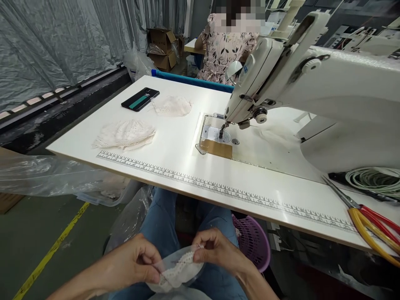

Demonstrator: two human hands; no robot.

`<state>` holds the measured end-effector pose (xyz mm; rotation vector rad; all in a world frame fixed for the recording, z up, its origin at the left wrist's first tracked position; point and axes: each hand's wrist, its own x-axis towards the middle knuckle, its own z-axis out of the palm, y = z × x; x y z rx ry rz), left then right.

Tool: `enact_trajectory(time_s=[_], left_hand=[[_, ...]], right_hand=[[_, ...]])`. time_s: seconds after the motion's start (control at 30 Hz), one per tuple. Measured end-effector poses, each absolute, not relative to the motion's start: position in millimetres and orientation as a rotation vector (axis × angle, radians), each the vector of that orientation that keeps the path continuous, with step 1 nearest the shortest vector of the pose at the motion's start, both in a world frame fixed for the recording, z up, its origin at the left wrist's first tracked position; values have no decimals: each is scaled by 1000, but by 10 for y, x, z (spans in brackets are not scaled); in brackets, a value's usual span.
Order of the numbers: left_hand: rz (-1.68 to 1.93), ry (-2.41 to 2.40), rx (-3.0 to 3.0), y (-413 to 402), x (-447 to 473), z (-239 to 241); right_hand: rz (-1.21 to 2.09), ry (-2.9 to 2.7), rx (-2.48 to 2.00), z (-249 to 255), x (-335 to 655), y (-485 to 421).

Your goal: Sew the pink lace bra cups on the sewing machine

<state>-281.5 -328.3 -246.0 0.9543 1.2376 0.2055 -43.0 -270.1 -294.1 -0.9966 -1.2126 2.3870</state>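
Note:
Over my lap, a sheer white piece of fabric with a lace edge (179, 268) is stretched between my two hands. My left hand (140, 260) pinches its left end between thumb and fingers. At the other end, my right hand (215, 250) grips the lace edge the same way. On the white sewing table lie a stack of cream lace pieces (126, 134) and a single lace piece (173, 106). To the right stands a white sewing machine (259, 87), its presser foot (221, 132) over the metal plate; no fabric shows under it.
A dark phone (140, 98) lies on the table (175, 146), which has a printed ruler along its front edge. Scissors (362, 212) and coiled cord (375, 181) sit at right. A purple basket (254, 241) stands below. Another person (226, 46) sits beyond the table.

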Motion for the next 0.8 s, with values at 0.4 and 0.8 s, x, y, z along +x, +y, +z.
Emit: enact_trajectory(time_s=[0.4, 0.8], left_hand=[[308, 1180, 939, -3230, -2565, -2587], [271, 1222, 1000, -3274, -2684, -2591]], right_hand=[[2279, -1532, -1000, -2872, -475, -2783], [2263, -1632, -951, -2797, -541, -2783]])
